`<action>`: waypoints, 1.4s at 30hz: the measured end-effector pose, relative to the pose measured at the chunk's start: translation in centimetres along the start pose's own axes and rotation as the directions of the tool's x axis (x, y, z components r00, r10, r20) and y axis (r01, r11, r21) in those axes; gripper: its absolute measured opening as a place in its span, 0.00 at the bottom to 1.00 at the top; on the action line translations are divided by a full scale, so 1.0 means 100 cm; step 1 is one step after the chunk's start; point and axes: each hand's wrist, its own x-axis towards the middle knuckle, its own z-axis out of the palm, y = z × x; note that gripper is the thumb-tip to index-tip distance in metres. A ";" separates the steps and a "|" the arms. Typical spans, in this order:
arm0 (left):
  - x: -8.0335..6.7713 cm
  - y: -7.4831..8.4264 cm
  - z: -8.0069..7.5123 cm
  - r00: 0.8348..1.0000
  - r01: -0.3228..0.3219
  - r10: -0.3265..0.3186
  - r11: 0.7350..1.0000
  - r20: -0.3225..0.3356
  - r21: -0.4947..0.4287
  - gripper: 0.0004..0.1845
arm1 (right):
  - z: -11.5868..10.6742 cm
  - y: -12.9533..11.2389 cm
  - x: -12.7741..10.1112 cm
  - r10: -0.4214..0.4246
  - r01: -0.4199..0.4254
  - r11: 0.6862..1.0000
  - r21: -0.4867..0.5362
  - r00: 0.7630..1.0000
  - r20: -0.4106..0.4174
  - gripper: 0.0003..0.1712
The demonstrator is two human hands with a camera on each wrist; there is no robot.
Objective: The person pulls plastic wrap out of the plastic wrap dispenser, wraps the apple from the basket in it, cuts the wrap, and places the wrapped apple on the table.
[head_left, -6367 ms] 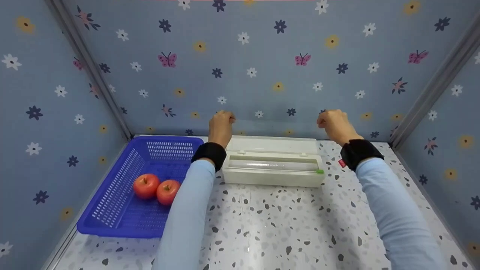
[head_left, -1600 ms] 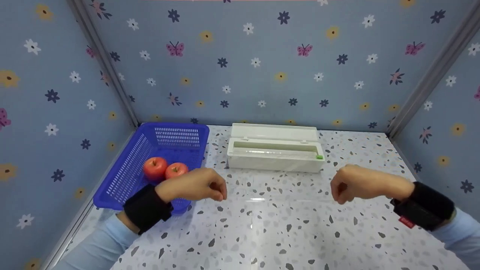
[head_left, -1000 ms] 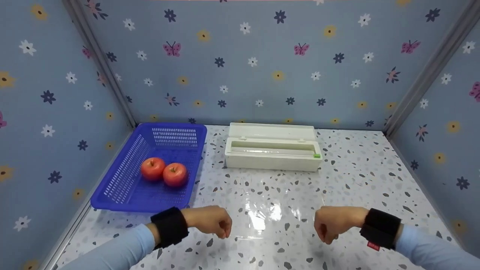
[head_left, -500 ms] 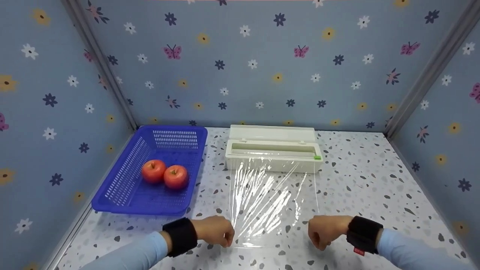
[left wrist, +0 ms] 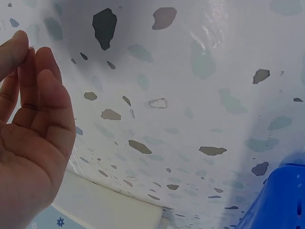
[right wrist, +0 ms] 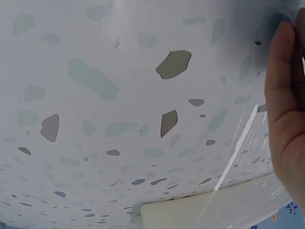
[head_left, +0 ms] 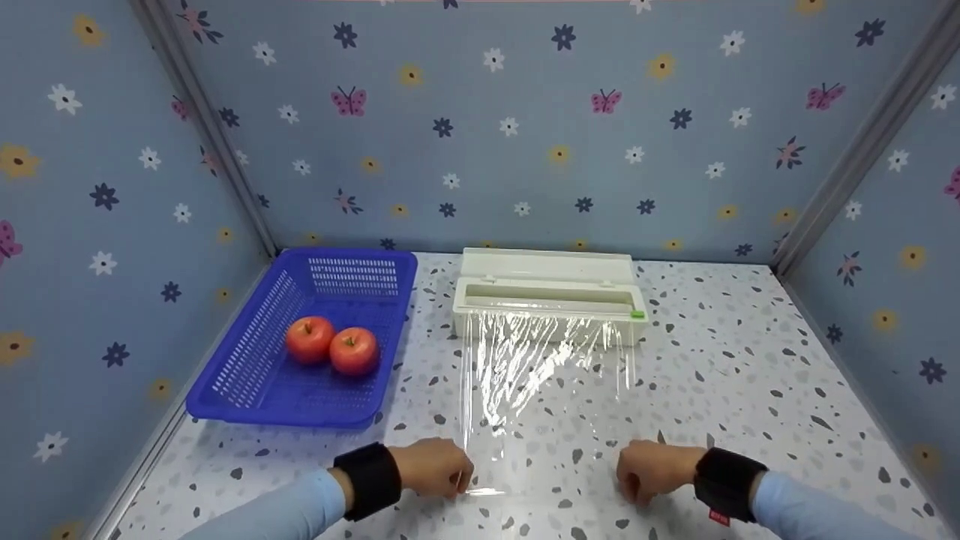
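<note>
**Film drawn out, cut still to come**

Clear plastic cling film [head_left: 540,390] stretches from the white dispenser box [head_left: 547,300] at the counter's back edge to the front, uncut. Left hand [head_left: 433,466] and right hand [head_left: 651,471] pinch its corners. Two red apples [head_left: 334,346] wait unwrapped in the blue plastic basket [head_left: 247,375].

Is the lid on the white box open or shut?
Open. The lid of the white box lies tipped back toward the wall, and clear wrap runs out of the open slot across the table.

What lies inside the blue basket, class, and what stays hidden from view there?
Inside the blue basket lie two red apples, side by side and touching. The perforated basket floor beneath them and their undersides are covered, so nothing can be said of those.
</note>
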 end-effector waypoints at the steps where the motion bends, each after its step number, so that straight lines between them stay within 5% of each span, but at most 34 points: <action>1: 0.001 0.000 0.001 1.000 0.002 -0.002 1.000 0.000 0.002 0.05 | 0.001 0.001 0.000 -0.008 0.008 1.000 -0.006 1.000 -0.011 0.08; 15: 0.006 -0.001 0.010 0.998 -0.037 0.045 0.988 -0.049 0.147 0.07 | 0.002 0.001 0.001 0.016 -0.015 0.999 0.030 1.000 -0.020 0.10; 31: 0.006 0.004 0.014 0.999 0.016 -0.014 0.995 -0.030 0.098 0.10 | 0.000 -0.002 -0.005 0.054 -0.055 0.997 0.052 0.998 0.028 0.03; 42: 0.007 0.003 0.015 0.997 0.077 -0.077 0.992 -0.002 0.104 0.09 | 0.006 -0.004 -0.003 0.034 -0.034 0.999 0.017 0.999 0.002 0.07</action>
